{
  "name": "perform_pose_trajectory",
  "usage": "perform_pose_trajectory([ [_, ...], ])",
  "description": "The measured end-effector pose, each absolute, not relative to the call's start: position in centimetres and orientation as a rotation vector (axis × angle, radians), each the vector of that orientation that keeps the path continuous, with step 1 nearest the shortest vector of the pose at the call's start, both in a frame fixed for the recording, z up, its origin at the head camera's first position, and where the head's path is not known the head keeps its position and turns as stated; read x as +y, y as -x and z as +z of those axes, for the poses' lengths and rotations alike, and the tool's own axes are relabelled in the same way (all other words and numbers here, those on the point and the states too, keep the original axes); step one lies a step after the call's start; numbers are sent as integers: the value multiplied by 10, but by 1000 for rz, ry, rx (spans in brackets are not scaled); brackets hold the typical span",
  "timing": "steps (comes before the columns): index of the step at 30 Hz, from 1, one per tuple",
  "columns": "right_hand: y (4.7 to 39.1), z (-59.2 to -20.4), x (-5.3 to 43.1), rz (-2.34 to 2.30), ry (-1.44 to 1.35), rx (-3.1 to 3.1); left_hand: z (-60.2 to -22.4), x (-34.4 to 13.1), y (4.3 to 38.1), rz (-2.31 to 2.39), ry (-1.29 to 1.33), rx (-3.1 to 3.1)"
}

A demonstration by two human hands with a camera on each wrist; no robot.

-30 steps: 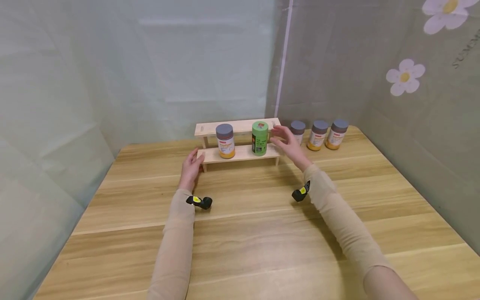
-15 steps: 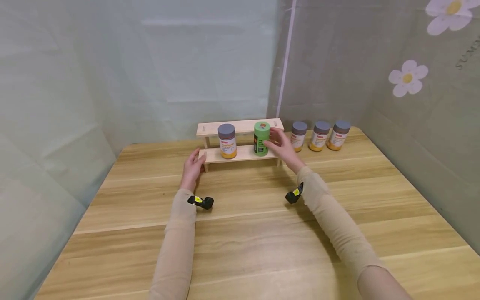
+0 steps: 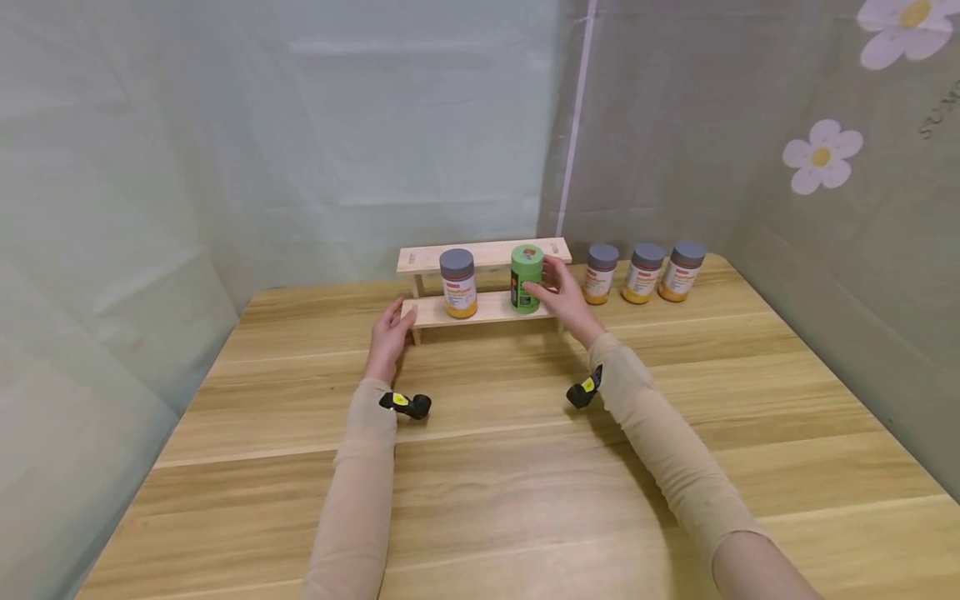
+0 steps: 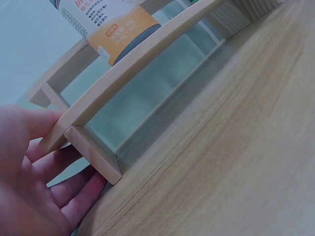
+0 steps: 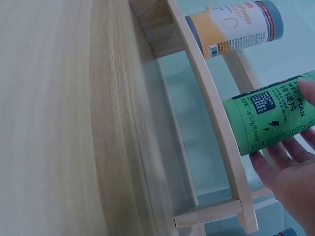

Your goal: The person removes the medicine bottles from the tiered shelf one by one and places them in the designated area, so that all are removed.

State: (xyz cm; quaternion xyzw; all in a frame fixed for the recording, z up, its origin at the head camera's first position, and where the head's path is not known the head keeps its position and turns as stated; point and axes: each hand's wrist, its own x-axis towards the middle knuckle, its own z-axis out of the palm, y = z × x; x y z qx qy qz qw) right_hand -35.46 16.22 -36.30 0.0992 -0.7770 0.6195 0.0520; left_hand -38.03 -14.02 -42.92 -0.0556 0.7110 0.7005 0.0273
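A two-step wooden shelf (image 3: pixel 491 308) stands near the back of the table. My left hand (image 3: pixel 388 337) holds the left end of its lower board, the thumb against the board and the other fingers beside the leg in the left wrist view. A green supplement bottle (image 3: pixel 527 279) sits upright on the lower step, towards the right. My right hand (image 3: pixel 567 296) grips this bottle from the right, with thumb in front and fingers behind it in the right wrist view. Left of it on the same step stands a grey-capped bottle (image 3: pixel 459 285) with a white and orange label, untouched.
Three more grey-capped bottles, a near one (image 3: pixel 600 275), a middle one (image 3: pixel 642 275) and a far one (image 3: pixel 682 273), stand in a row on the table (image 3: pixel 487 467) right of the shelf. Hanging cloth (image 3: pixel 360 125) closes off the back and sides.
My right hand has moved left from the shelf's right end and closed round the green bottle. My left hand has stayed on the shelf. The view has shifted slightly.
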Motion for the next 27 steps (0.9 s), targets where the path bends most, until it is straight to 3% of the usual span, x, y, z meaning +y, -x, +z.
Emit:
perform_pose_trajectory([
  [27, 365, -379, 167, 1746, -317, -2318, -428, -140, 379, 2166, 174, 2206],
])
